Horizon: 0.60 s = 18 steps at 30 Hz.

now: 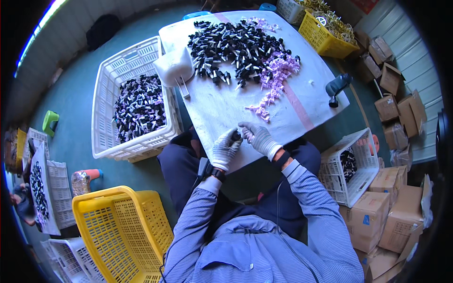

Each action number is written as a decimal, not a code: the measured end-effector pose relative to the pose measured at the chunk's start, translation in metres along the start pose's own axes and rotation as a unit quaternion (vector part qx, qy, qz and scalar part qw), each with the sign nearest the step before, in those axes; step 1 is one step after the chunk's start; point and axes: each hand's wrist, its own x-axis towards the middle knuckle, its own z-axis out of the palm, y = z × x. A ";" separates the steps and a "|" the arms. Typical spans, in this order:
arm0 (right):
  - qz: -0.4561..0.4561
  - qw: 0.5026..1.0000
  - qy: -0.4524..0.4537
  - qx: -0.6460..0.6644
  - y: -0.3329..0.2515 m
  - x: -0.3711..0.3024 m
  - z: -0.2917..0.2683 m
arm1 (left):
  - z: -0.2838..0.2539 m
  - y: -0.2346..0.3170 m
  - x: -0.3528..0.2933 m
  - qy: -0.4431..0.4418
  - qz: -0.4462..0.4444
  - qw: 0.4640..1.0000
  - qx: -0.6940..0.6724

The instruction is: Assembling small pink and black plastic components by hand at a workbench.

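Note:
Both of my hands wear pale striped gloves and meet above the near edge of the white table (203, 118). My left hand (226, 150) is closed around a black cap-like piece (236, 136). Close beside it, my right hand (260, 138) has its fingers pinched together; whatever is between them is too small to make out. Just beyond my hands lie loose small pink plastic pieces (259, 112), which trail up to a thicker pink heap (279, 70). A large pile of black pieces with white stems (231, 45) covers the table's far side.
A white scoop (174, 67) sits at the table's left edge, by a white crate (106, 118) of mixed black and pink pieces. A black device (338, 86) stands at the right. A yellow basket (125, 193), a white crate (332, 177) and cardboard boxes (365, 219) surround me.

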 end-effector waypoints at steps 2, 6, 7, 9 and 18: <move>-0.024 0.999 0.013 -0.032 -0.004 -0.004 0.003 | -0.001 -0.001 0.001 -0.017 0.035 0.999 0.028; -0.071 0.995 0.023 -0.072 -0.009 -0.009 0.003 | 0.001 -0.005 0.000 -0.019 0.027 0.999 0.003; -0.070 0.995 0.021 -0.071 -0.011 -0.010 0.005 | 0.001 -0.008 0.000 -0.025 0.019 0.999 0.004; -0.075 0.980 0.041 -0.179 -0.015 -0.012 0.011 | -0.002 -0.008 0.000 -0.030 0.006 1.000 0.008; -0.144 0.864 0.019 -0.481 0.054 -0.024 0.013 | 0.008 -0.009 0.001 -0.026 0.075 0.997 -0.022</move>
